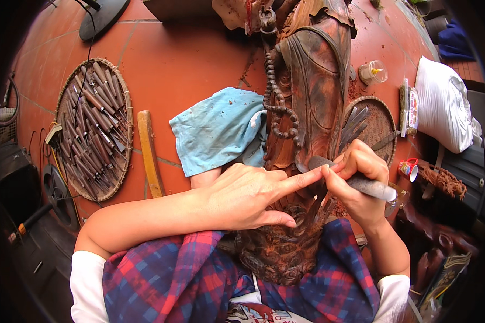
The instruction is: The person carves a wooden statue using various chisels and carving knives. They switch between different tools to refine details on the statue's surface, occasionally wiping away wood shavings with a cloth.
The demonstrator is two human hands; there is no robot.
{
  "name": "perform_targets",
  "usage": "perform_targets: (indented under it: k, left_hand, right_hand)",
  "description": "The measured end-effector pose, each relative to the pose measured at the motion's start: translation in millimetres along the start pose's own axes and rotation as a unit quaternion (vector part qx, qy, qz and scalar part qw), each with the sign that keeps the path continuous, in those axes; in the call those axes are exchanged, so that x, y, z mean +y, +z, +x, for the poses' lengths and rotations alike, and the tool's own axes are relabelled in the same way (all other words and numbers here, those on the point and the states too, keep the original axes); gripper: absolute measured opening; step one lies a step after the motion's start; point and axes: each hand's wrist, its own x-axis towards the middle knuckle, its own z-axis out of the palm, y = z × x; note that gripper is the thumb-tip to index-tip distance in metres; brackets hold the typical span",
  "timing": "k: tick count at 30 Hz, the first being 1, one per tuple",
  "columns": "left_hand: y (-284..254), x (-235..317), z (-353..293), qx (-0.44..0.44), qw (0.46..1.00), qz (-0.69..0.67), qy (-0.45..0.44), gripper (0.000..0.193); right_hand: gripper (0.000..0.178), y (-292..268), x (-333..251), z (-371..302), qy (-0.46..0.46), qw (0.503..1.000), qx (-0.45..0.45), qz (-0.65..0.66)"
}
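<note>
A dark brown carved wooden statue (319,81) of a robed figure stretches from my lap toward the far side, with a string of carved beads (272,89) along its left. Its knotted, rough-carved base (279,253) rests between my legs. My right hand (364,180) is closed round a grey rod (380,189), perhaps rolled sandpaper, slanting across the statue's lower robe. From the left, my left hand (248,194) reaches over the wood, its index finger stretched to the rod beside my right thumb. Its thumb is held apart, and the other fingers are partly hidden.
Left, a round woven tray (125,107) holds several wood-handled carving chisels (94,129); a wooden bar (149,153) lies beside it. A blue cloth (218,126) touches the statue. Right are another woven tray (380,121), a jar (373,72), a red cup (408,169) and a white sack (442,102).
</note>
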Motion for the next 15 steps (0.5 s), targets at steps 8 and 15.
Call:
perform_targets:
  k: [8,15]
  left_hand:
    - [-1,3,4,-0.002,1.000,-0.004,0.013,0.088]
    - [-1,5,3,-0.023,1.000,0.011,-0.008,0.092]
  right_hand:
    - [0.025,-4,-2,-1,0.028,1.000,0.006,0.005]
    - [0.023,-6,2,-4,0.008,1.000,-0.010,0.000]
